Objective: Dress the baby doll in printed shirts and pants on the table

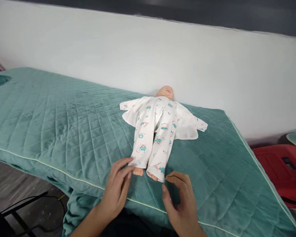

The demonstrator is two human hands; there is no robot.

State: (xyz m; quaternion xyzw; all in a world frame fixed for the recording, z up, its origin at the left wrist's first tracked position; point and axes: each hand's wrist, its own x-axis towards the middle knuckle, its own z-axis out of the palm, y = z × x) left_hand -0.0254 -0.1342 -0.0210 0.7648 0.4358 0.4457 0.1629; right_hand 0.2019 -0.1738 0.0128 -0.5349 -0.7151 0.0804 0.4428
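A baby doll [165, 91] lies on its back, head toward the wall and feet toward me. White printed trousers [144, 138] cover its legs, and their upper part lies over the chest. Beneath them an open white shirt [186, 123] spreads out to both sides, sleeves apart. My left hand [118, 182] has its fingertips at the cuff by the doll's foot on the left, fingers stretched out. Beside the other cuff, my right hand [180, 197] is curved with thumb and fingers apart, its fingertips close to the hem. Only the toes show below the cuffs.
A green quilted cover [71, 131] with pale piping lies under the doll. Behind it stands a white wall [101, 49]. A red chair [281, 171] is at the right, and dark cables [51, 197] hang near the floor at the lower left.
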